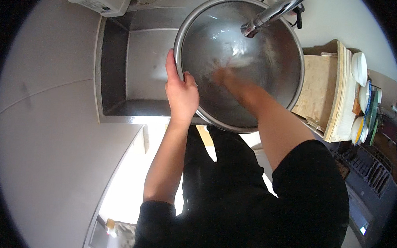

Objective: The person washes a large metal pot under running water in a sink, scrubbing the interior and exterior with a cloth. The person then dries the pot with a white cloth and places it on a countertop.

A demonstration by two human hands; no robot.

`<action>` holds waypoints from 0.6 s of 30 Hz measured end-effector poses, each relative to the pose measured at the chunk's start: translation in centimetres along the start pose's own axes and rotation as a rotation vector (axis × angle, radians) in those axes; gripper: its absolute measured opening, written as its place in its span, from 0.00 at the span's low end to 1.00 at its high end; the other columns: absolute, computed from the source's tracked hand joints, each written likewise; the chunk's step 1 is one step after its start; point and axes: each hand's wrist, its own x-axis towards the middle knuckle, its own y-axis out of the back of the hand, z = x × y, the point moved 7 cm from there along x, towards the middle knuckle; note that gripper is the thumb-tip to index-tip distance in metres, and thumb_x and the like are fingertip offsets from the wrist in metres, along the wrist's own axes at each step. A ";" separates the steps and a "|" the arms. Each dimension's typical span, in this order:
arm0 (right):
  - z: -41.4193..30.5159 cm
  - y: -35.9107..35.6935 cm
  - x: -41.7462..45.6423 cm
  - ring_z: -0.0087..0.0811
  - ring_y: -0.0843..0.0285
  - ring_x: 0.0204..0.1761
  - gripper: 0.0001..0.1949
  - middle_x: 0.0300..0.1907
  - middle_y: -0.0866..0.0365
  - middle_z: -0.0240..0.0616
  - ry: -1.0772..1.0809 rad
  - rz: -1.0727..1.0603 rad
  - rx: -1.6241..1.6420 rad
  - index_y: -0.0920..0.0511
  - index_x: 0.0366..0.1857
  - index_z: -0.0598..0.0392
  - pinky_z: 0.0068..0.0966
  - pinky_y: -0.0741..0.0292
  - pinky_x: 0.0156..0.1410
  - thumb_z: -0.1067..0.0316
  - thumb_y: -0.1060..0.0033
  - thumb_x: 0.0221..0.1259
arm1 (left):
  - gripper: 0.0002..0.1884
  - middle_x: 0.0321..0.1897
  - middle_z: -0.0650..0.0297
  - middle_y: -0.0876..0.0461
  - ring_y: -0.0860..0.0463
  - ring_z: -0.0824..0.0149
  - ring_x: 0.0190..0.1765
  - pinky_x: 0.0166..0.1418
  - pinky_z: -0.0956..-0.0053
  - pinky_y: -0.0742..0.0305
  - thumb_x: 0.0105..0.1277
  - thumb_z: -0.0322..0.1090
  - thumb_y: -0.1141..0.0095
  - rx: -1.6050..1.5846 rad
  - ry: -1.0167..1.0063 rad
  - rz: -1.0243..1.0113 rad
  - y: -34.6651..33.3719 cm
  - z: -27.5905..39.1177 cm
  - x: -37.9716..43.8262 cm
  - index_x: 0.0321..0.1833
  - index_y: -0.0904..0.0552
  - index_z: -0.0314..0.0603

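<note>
A large round stainless steel bowl [277, 77] sits over the right part of a metal sink [148, 65]. My left hand [183, 93] grips the bowl's left rim, thumb and fingers on either side of it. Inside the bowl my right hand [225, 73] is blurred by motion, its fingers near the bottom; whether it holds anything cannot be made out. Bright reflections and what looks like water lie around the fingers. A chrome faucet [256, 25] reaches over the bowl from the upper right, its spout above the bowl's interior.
A white plastic jug [102, 0] stands at the sink's back left corner. To the right is a wooden shelf unit [319, 86] with bowls [359, 69] and other dishes beside it. A grey wall [47, 94] borders the sink's left side. A clear bottle [113, 240] is at the lower left.
</note>
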 end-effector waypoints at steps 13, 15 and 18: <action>1.7 30.6 -19.8 0.29 0.25 0.49 0.25 0.49 0.26 0.41 0.151 0.608 2.077 0.41 0.63 0.59 0.26 0.25 0.49 0.71 0.48 0.62 | 0.22 0.52 0.50 0.26 0.27 0.58 0.56 0.61 0.70 0.36 0.63 0.33 0.46 -0.176 -0.108 0.073 4.8 2.7 -0.3 0.59 0.31 0.33; -0.3 32.8 -21.5 0.32 0.28 0.55 0.26 0.57 0.31 0.41 0.310 0.428 2.253 0.45 0.67 0.55 0.29 0.28 0.55 0.70 0.54 0.64 | 0.21 0.49 0.54 0.24 0.26 0.63 0.54 0.60 0.72 0.35 0.64 0.35 0.46 -0.540 0.036 -0.043 3.6 3.7 0.0 0.58 0.30 0.34; -1.6 33.9 -22.7 0.36 0.36 0.62 0.29 0.67 0.43 0.41 0.355 0.353 2.158 0.49 0.70 0.53 0.32 0.34 0.62 0.72 0.58 0.64 | 0.17 0.40 0.61 0.23 0.25 0.71 0.43 0.49 0.75 0.30 0.65 0.34 0.47 -0.551 0.088 -0.088 3.0 3.8 1.9 0.55 0.28 0.35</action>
